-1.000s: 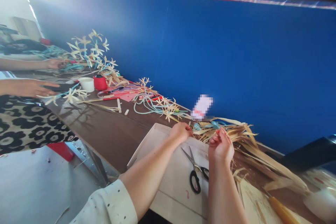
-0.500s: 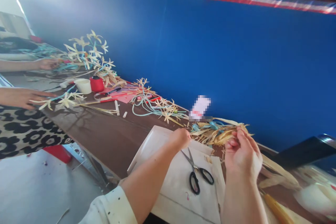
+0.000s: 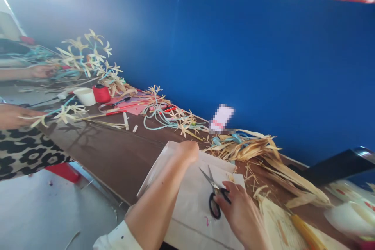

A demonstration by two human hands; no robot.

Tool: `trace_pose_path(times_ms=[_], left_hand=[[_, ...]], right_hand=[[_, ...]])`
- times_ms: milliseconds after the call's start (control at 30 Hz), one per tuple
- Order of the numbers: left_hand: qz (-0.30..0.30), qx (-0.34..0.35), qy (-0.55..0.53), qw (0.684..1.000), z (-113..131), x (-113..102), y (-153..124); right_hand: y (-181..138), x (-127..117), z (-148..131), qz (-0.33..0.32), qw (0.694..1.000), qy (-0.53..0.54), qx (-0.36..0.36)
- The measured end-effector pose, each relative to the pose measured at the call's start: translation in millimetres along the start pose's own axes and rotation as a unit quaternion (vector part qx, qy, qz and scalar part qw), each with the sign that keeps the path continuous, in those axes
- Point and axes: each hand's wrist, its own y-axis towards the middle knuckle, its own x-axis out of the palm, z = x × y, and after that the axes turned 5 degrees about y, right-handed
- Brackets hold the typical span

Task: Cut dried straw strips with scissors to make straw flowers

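Black-handled scissors (image 3: 215, 206) lie on a white paper sheet (image 3: 187, 211), their blades slightly apart and aimed away from me. My right hand (image 3: 238, 207) is on the scissors, thumb and fingers closing around the right handle loop. Up the sheet, my left hand (image 3: 189, 151) is curled closed near its far edge. Its fingers face away, so whatever it holds, if anything, is hidden. Just beyond both hands is a pile of dry corn husks (image 3: 249, 148) with some light blue strips in it.
To the left are husk flowers (image 3: 66, 114), a white cup (image 3: 84, 96), a red thread spool (image 3: 101, 93) and pale blue cords (image 3: 154, 117). Another person's hand (image 3: 17, 116) touches a flower stem. A yellow-handled tool (image 3: 306, 232) and white bowl (image 3: 350, 218) lie right. A blue partition (image 3: 249, 54) stands behind.
My right hand has come down from the husk pile to the scissors and taken their handle. My left hand has shifted slightly left, still curled. The other person's near hand has drawn back left.
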Motion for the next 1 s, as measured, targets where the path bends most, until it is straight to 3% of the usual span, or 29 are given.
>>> trace_pose_path(times_ms=[200,367,467,667,867,1000], left_hand=[[-0.011,-0.046,0.012,0.999,-18,-17,-5],[0.081,-0.09,-0.03,0.992,-20,-22,-7],[0.115,-0.076,-0.044,0.99,-17,-20,-6],[0.107,-0.051,-0.072,0.99,-11,-15,-5],[0.025,0.042,-0.081,0.996,-1,-12,-11],[-0.007,0.059,-0.025,0.998,10,-2,-10]], right_hand=[[-3,-1,1,-0.023,1.0,-0.014,-0.002],[-1,3,3,-0.027,1.0,0.009,-0.001],[0,5,1,-0.033,0.999,0.016,-0.005],[4,4,2,-0.035,0.999,-0.004,-0.028],[2,3,15,-0.028,0.999,0.026,-0.011],[2,4,19,-0.027,0.998,0.053,-0.006]])
